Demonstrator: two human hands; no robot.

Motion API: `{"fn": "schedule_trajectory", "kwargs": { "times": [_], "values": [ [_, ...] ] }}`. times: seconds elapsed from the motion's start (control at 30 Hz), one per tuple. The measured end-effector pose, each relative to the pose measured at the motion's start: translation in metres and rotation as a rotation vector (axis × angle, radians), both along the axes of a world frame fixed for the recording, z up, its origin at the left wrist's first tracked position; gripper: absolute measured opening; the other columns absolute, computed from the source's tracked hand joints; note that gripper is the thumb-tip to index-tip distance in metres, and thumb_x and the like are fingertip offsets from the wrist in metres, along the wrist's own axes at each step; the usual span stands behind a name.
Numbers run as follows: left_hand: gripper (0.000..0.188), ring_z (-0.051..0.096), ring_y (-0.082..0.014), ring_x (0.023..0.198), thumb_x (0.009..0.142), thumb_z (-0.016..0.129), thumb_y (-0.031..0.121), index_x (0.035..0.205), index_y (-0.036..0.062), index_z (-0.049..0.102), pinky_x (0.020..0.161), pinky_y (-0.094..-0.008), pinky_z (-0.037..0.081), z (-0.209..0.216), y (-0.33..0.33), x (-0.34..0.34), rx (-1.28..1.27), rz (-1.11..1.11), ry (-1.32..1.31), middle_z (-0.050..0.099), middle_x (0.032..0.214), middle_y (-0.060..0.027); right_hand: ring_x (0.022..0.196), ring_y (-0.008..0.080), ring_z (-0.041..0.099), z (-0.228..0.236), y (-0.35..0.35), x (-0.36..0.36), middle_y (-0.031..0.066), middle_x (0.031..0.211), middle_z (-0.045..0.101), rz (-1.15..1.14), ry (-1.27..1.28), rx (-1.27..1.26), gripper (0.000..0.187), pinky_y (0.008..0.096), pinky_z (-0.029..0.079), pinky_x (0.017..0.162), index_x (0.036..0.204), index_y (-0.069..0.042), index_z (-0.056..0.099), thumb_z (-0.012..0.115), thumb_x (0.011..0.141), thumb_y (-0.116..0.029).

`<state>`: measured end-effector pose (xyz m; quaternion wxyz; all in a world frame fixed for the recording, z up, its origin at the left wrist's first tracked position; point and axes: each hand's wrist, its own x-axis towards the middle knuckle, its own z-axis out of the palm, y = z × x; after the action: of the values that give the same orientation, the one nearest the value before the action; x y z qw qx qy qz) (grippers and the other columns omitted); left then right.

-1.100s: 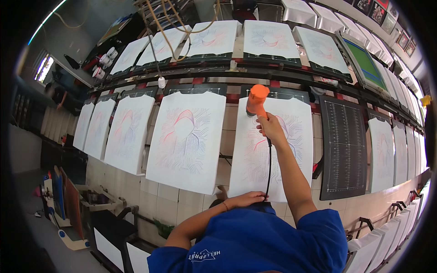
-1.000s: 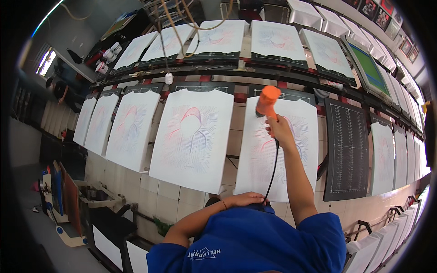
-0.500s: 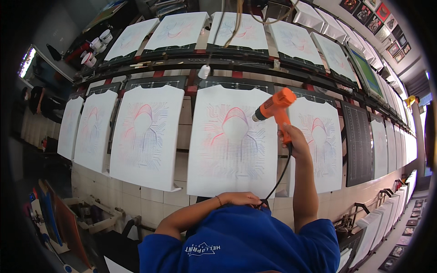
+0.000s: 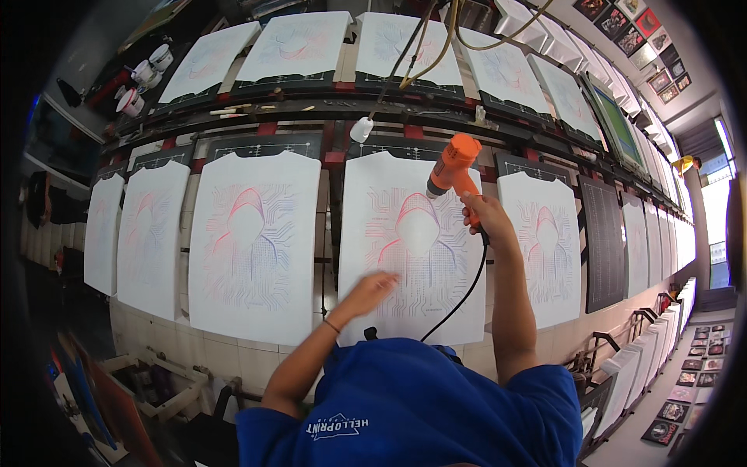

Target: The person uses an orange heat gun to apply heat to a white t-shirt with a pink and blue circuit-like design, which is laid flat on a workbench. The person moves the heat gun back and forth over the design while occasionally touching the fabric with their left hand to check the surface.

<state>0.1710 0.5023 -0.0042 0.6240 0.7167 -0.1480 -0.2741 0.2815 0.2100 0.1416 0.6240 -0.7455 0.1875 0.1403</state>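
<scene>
My right hand (image 4: 490, 216) is closed round the handle of an orange heat gun (image 4: 454, 165). Its dark nozzle points down and left over the upper part of a white T-shirt (image 4: 358, 233) with a red and blue hooded-figure print (image 4: 418, 237). From the handle a black cord (image 4: 468, 294) curves down across the shirt toward my waist. Over the lower left of the print is my left hand (image 4: 375, 291), fingers loosely stretched out and holding nothing I can see; whether it touches the cloth I cannot tell.
Similar printed shirts (image 4: 253, 241) lie on boards to both sides and along a far row (image 4: 292, 47). A bare black board (image 4: 603, 245) stands at right. A white socket (image 4: 361, 129) on a cord and looped hoses (image 4: 447, 47) hang overhead. White tubs (image 4: 161, 57) stand far left.
My left hand has come away from my waist and out over the shirt. The heat gun has shifted slightly left relative to my body, its nozzle now tipped more downward.
</scene>
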Motion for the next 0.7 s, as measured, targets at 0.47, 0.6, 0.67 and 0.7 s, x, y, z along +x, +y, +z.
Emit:
{"fn": "schedule_trajectory", "kwargs": {
  "times": [0.47,0.6,0.67,0.7],
  "values": [
    [0.018,0.056,-0.0284,0.110,0.082,0.064,0.012,0.095,0.0001,0.068,0.119,-0.0413,0.028,-0.047,0.091,0.124,0.896,-0.061,-0.956,0.065,0.106,-0.0120,0.057,0.0102,0.057,-0.006,-0.001,0.004,0.0029,0.070,0.056,0.046,0.043,-0.054,0.034,0.0241,0.044,0.046,0.086,-0.001,0.057,0.063,0.092,-0.034],
    [0.025,0.055,-0.0250,0.112,0.083,0.064,0.021,0.097,0.0008,0.071,0.121,-0.0404,0.022,-0.053,0.085,0.125,0.984,-0.046,-0.861,0.066,0.105,-0.0113,0.058,0.0099,0.057,-0.001,-0.008,-0.002,0.0028,0.071,0.056,0.042,0.084,-0.062,0.034,0.0237,0.044,0.047,0.088,-0.001,0.058,0.063,0.093,-0.034],
    [0.028,0.056,-0.0243,0.111,0.084,0.063,0.024,0.097,0.0005,0.072,0.121,-0.0399,0.021,-0.052,0.084,0.127,1.059,-0.088,-0.811,0.067,0.103,-0.0119,0.058,0.0091,0.056,0.005,-0.007,-0.005,0.0026,0.073,0.056,0.043,0.113,-0.092,0.034,0.0232,0.043,0.047,0.090,-0.001,0.057,0.063,0.093,-0.034],
    [0.029,0.056,-0.0244,0.111,0.084,0.063,0.026,0.096,0.0005,0.072,0.121,-0.0396,0.021,-0.051,0.083,0.127,1.077,-0.095,-0.799,0.067,0.101,-0.0121,0.058,0.0087,0.055,0.007,-0.007,-0.007,0.0025,0.074,0.057,0.040,0.127,-0.110,0.034,0.0230,0.042,0.046,0.091,-0.001,0.056,0.064,0.093,-0.035]
  ]
}}
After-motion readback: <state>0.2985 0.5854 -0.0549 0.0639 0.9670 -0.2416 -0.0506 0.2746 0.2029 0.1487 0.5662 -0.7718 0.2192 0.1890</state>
